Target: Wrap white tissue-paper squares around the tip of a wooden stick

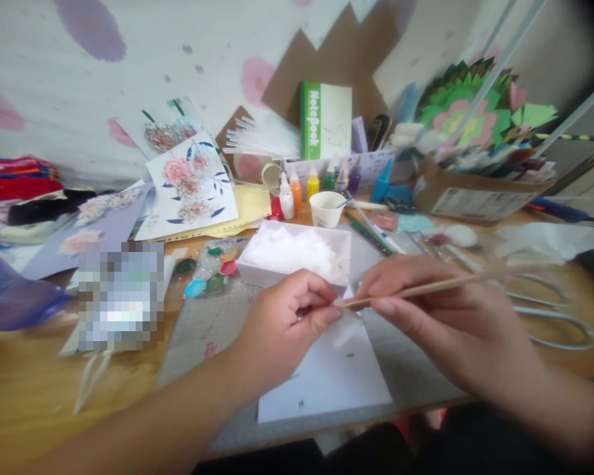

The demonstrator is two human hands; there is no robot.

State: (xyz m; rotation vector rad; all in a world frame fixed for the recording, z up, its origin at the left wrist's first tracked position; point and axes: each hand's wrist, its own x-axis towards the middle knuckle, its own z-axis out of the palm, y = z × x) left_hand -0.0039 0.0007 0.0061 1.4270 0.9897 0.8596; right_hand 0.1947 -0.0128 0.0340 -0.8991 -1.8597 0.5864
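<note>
Thin stick [440, 285] held over grey mat [193, 343]

Near the table's [24, 389] front edge, the left hand's [282, 330] fingers pinch a pale scrap [347, 330]; the right hand [455, 323] grips the stick. Paint bottles [296, 190] stand toward the far edge.

Wooden table [24, 389] with grey mat [210, 323], cardboard box [475, 198]

A thin tan stick [430, 286] slants up rightward; a whitish, translucent piece [348, 331] hangs by its lower tip.

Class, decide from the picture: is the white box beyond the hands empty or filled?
Filled: fluffy white material is heaped inside the white box, hiding most of its floor.
</note>
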